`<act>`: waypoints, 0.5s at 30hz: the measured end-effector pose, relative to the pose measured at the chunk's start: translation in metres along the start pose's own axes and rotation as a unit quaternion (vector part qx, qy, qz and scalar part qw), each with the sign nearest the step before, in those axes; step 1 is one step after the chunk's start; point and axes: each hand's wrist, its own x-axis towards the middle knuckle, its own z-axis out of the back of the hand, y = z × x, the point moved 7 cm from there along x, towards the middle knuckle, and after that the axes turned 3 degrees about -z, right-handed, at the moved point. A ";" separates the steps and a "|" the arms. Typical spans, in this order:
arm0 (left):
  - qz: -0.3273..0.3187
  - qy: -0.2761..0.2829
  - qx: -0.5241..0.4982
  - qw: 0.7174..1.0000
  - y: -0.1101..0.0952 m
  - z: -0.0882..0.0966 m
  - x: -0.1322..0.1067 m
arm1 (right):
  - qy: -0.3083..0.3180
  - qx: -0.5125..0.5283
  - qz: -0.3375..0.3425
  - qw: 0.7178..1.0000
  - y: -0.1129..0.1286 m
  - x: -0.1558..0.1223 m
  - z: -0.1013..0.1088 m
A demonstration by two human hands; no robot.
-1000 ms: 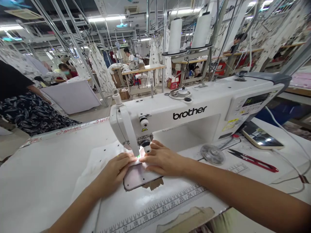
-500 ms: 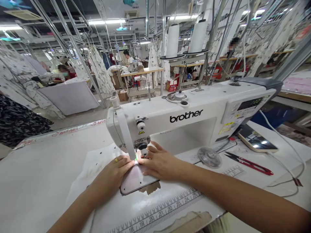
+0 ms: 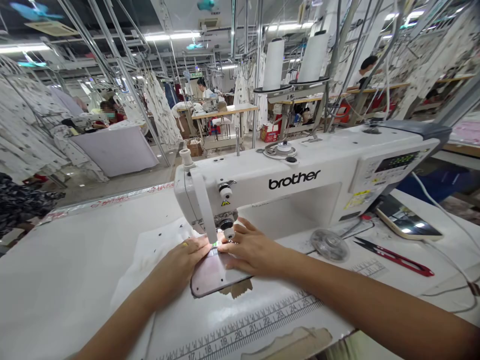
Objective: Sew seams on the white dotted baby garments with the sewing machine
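The left hand (image 3: 180, 260) and right hand (image 3: 251, 250) lie flat and open, holding down white speckled fabric (image 3: 157, 255) on the metal plate (image 3: 212, 276). The needle area is hard to make out behind the fingertips. Beyond stands the "brother" sewing machine (image 3: 292, 175); red thread snips (image 3: 393, 256) lie right.

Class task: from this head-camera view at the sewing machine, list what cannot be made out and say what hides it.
Needle tip: head view, hidden behind the fingers of the left hand and right hand.
Any stitching on the white fabric: head view, covered by both hands.
Control panel display: head view, too small to read.
Phone screen: head view, washed out by glare.
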 end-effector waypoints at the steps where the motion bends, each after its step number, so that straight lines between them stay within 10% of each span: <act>1: 0.005 0.000 -0.001 1.000 0.001 -0.001 0.000 | 0.001 0.002 -0.002 1.000 -0.001 0.000 0.000; 15: 0.034 -0.005 -0.040 0.999 0.002 0.004 0.004 | -0.021 0.028 -0.020 0.999 -0.011 -0.001 0.002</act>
